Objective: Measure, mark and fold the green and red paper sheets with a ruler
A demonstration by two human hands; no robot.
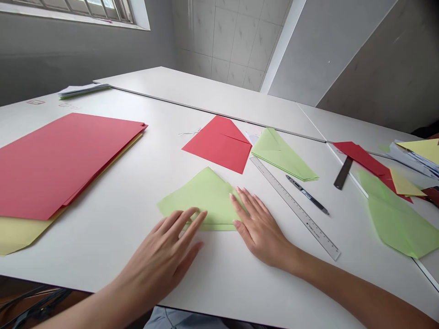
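My left hand (164, 246), right hand (259, 228): fingers apart, unclamped | green paper (214, 196) toward surface's (219, 269) near edge | uneven pressing could skew it

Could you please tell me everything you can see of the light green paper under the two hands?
The light green paper looks matte, thin and folded, with a blunt peak at its far side and a narrow strip along its straight near edge. It lies on the white table, nearer the person than the red paper. The right hand rests over its right end, hiding that corner; the left hand's fingers are over its near left part.
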